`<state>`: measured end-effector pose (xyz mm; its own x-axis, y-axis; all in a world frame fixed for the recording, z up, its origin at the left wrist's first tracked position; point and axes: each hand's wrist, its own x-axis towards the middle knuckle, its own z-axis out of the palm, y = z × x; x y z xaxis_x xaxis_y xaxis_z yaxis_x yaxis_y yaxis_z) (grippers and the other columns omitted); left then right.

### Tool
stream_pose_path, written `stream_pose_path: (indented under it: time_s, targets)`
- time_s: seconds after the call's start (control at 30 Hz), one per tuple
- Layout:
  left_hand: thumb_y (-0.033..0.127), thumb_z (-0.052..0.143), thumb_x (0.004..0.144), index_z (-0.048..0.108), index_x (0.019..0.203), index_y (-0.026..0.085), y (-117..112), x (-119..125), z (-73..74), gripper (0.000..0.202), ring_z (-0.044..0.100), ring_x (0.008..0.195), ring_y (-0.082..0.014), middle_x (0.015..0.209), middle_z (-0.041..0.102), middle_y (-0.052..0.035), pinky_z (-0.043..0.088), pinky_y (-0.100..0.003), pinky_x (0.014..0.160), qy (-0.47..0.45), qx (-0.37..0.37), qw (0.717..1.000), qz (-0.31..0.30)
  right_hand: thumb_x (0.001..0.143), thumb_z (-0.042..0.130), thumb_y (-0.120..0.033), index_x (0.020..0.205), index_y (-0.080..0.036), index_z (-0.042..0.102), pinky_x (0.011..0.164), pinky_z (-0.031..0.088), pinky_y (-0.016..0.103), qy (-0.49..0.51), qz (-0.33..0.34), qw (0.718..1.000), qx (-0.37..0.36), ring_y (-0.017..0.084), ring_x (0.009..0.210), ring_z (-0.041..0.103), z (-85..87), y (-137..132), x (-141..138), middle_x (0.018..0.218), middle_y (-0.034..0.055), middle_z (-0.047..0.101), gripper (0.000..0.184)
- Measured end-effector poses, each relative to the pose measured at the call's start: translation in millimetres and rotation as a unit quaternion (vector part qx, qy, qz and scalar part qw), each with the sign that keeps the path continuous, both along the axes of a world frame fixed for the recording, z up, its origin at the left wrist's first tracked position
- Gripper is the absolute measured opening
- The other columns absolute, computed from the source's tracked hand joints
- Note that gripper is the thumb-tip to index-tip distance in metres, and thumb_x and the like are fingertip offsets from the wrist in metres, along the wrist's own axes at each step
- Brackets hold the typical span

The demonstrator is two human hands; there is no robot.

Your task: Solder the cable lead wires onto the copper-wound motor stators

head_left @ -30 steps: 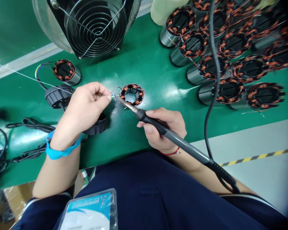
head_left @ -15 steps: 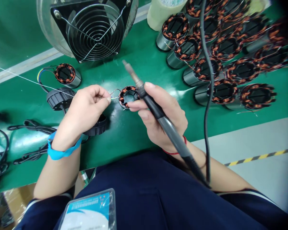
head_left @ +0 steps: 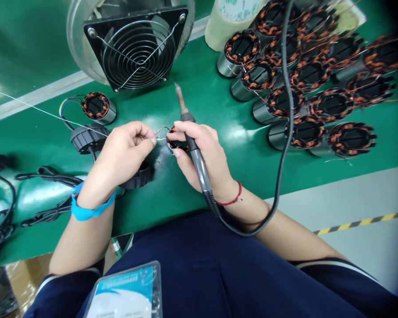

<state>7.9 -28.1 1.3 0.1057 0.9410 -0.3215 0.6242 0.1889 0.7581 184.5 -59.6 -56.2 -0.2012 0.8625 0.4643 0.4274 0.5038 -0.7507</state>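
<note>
My left hand [head_left: 128, 150] is closed in a pinch on thin wire ends [head_left: 160, 138] beside a copper-wound motor stator [head_left: 170, 142]. A fine silvery solder wire [head_left: 49, 114] runs from the upper left to this hand. In my right hand [head_left: 214, 154] lies a soldering iron [head_left: 199, 168], its bare tip pointing up and away from the wires. Thumb and fingertips of the same hand reach around the stator and cover much of it. Below my left hand a black ribbed cap [head_left: 137, 179] is partly hidden.
A black fan [head_left: 141, 62] with a wire guard stands at the back. Several wound stators [head_left: 318, 130] crowd the right side. At left are another stator [head_left: 102, 110], a black ribbed cap [head_left: 86, 138] and coiled cables [head_left: 49, 176]. The iron's cord [head_left: 287, 123] hangs across the right.
My right hand has turned the soldering iron steeper and its handle end has swung left. Its fingers now close around the stator. My left hand keeps its pinch; the view has shifted slightly.
</note>
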Motion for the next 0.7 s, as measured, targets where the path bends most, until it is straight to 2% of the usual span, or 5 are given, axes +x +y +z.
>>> stream_pose_path:
  time_s: [0.1, 0.27, 0.5, 0.7]
  targets:
    - [0.022, 0.061, 0.079, 0.065, 0.078, 0.018, -1.3, -1.6, -0.1, 0.005, 0.052, 0.056, -0.0111, 0.067, 0.061, 0.0012, 0.038, -0.024, 0.052, 0.005, 0.016, 1.0, -0.009, 0.093, 0.05, -0.024, 0.127, -0.025, 0.048, 0.097, 0.044, 0.041, 0.016, -0.017, 1.0, 0.002, 0.021, 0.103, 0.062, -0.6, -1.0, -0.6, 0.103, 0.0008, 0.073, 0.033]
    - [0.021, 0.062, 0.08, 0.065, 0.078, 0.018, -2.6, -2.1, 3.2, 0.005, 0.053, 0.052, -0.011, 0.063, 0.062, 0.0009, 0.04, -0.023, 0.049, -0.008, 0.023, 1.0, -0.013, 0.092, 0.053, -0.026, 0.129, -0.026, 0.047, 0.096, 0.043, 0.043, -0.005, -0.047, 0.999, -0.023, 0.022, 0.092, 0.063, -1.0, -2.2, -4.1, 0.085, -0.0011, 0.071, 0.037]
    - [0.017, 0.061, 0.078, 0.064, 0.074, 0.017, -1.5, 0.7, 9.9, 0.005, 0.053, 0.047, -0.0086, 0.066, 0.063, 0.0, 0.04, -0.021, 0.045, -0.054, -0.023, 0.998, -0.007, 0.094, 0.05, -0.029, 0.133, -0.028, 0.045, 0.095, 0.043, 0.041, -0.043, -0.08, 0.995, -0.031, 0.022, 0.094, 0.062, 2.3, -4.1, -14.7, 0.096, 0.0006, 0.071, 0.039]
    - [0.016, 0.062, 0.078, 0.063, 0.074, 0.017, -2.5, 1.1, 8.4, 0.004, 0.053, 0.05, -0.0091, 0.063, 0.06, 0.0017, 0.041, -0.022, 0.048, -0.057, -0.005, 0.998, -0.011, 0.096, 0.047, -0.026, 0.131, -0.026, 0.045, 0.095, 0.042, 0.038, -0.04, -0.082, 0.995, -0.028, 0.021, 0.093, 0.062, 3.6, -5.8, -23.3, 0.093, 0.0003, 0.071, 0.036]
